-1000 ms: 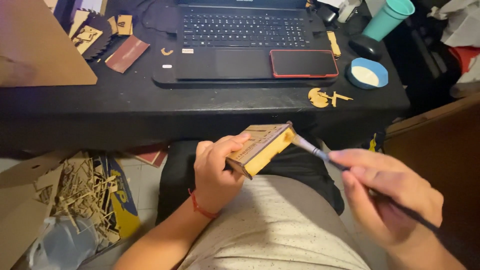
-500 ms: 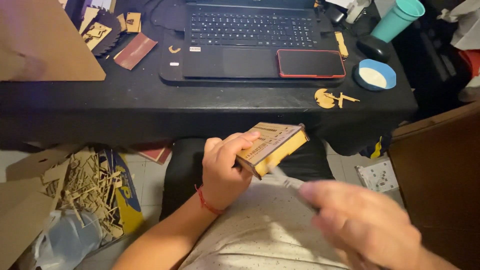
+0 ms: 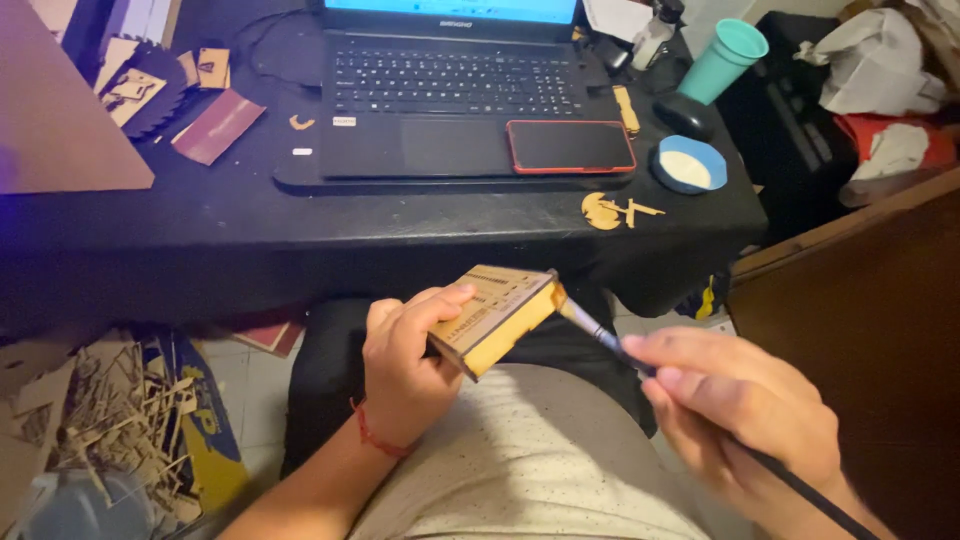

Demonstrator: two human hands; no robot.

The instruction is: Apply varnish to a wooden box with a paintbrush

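While a small wooden box (image 3: pixel 497 317) is gripped below the laptop (image 3: pixel 455 90) by the left hand (image 3: pixel 405 375), a thin paintbrush (image 3: pixel 600 335), pinched in the right hand (image 3: pixel 740 410), is touched to its corner.

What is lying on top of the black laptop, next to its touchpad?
A phone in a red case lies flat on the laptop palm rest, right of the touchpad. The surface beneath it is covered.

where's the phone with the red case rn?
In the head view, the red-cased phone lies flat on the laptop palm rest, right of the touchpad, left of the blue bowl on the black desk.
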